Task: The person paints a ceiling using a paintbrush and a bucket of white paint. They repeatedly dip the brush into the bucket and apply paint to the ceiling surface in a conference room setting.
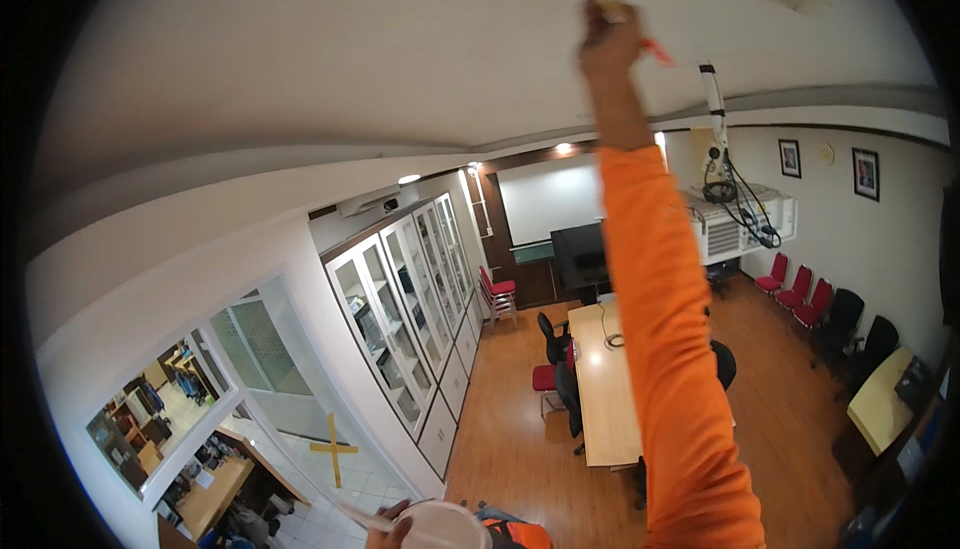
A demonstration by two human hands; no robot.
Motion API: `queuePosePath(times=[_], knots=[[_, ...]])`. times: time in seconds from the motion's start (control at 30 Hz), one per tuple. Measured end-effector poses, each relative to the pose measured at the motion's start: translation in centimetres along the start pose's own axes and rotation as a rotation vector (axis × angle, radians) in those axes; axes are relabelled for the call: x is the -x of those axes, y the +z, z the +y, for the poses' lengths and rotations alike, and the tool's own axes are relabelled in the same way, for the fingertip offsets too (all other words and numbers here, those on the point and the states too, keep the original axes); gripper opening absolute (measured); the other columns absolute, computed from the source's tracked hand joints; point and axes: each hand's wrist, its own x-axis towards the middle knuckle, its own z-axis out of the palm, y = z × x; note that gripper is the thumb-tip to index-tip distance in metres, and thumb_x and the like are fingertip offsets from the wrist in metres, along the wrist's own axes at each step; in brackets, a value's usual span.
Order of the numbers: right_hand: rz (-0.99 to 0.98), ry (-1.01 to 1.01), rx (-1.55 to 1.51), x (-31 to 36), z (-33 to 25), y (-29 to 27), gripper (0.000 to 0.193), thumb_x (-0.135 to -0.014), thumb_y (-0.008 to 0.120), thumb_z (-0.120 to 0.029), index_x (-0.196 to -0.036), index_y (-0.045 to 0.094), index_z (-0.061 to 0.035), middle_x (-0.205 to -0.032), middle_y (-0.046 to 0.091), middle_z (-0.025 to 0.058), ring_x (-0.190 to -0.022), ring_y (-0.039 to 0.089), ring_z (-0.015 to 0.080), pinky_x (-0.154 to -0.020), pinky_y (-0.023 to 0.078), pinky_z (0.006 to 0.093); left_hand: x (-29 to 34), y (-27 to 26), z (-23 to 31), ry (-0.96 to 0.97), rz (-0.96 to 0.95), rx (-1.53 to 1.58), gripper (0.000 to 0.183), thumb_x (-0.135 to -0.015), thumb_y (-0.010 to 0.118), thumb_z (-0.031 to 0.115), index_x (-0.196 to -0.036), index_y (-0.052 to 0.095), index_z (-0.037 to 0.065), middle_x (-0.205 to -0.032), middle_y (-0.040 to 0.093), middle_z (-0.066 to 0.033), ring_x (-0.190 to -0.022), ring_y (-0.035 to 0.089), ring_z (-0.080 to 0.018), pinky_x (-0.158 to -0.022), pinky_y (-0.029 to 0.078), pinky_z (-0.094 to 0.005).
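Note:
My right arm, in an orange sleeve, reaches up to the white ceiling (400, 59). My right hand (612, 41) is closed close to the ceiling and blurred by motion. A red-orange tip (657, 51) sticks out beside it, like the end of a tool handle; the rest of what it grips is hidden or smeared. At the lower edge, the fingers of my left hand (388, 525) are curled over the rim of a round whitish tub (447, 526). A pale, flat strip (352, 512) juts out next to these fingers; its kind is unclear.
A projector (740, 224) with dangling cables hangs from a ceiling pole (712, 99) right of my arm. Far below stand a long table (610, 389), office chairs (565, 399) and red chairs (795, 289). Glass-door cabinets (400, 309) line the left wall. Orange cloth (525, 533) shows beside the tub.

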Motion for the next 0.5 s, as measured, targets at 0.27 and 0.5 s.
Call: queuePosePath(times=[0.27, 0.5], knots=[[0.416, 0.011, -0.424, 0.7, -2.5, 0.3, 0.028, -0.085, 0.059, -0.025, -0.096, 0.058, -0.0001, -0.087, 0.064, 0.0109, -0.081, 0.067, 0.0217, -0.081, 0.061, 0.0321, 8.3, -5.2, -0.6, -0.278, 0.164, 0.062, 0.049, -0.098, 0.062, 0.033, -0.131, 0.06, -0.004, -0.122, 0.064, -0.0214, -0.114, 0.058, -0.0309, -0.1, 0.045, -0.0422], [0.458, 0.286, -0.162, 10.0, 11.3, 1.9, 0.017, -0.09, 0.059, -0.017, -0.098, 0.058, -0.0018, -0.085, 0.065, 0.0114, -0.071, 0.065, 0.0245, -0.074, 0.059, 0.0339, 6.2, -4.9, -0.8, -0.113, 0.128, -0.237, 0.045, -0.098, 0.061, 0.03, -0.127, 0.062, -0.005, -0.111, 0.066, -0.0264, -0.102, 0.061, -0.0369, -0.09, 0.048, -0.0475]])
